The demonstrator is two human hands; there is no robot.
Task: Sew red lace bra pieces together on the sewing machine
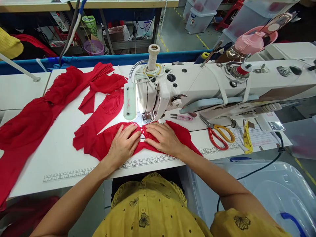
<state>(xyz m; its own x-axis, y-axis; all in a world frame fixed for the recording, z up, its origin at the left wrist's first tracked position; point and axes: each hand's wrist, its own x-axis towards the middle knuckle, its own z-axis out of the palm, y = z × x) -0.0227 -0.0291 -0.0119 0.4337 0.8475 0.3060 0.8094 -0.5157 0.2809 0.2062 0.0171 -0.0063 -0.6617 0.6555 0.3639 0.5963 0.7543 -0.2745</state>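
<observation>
Left hand point(124, 143), right hand point(164, 139) flat, open-palmed, pressing red lace piece point(98, 146) taut before presser foot point(147, 117); likely steadying seam.

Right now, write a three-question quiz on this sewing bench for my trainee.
1. True or false: the left hand and the right hand both lie flat on the red cloth.
2. Which lies on the table to the right of the right hand? A scissors; B hammer; C iron.
3. Fill in: the yellow tape measure lies to the ___ of the scissors.

Key: 1 true. 2 A. 3 right.
</observation>
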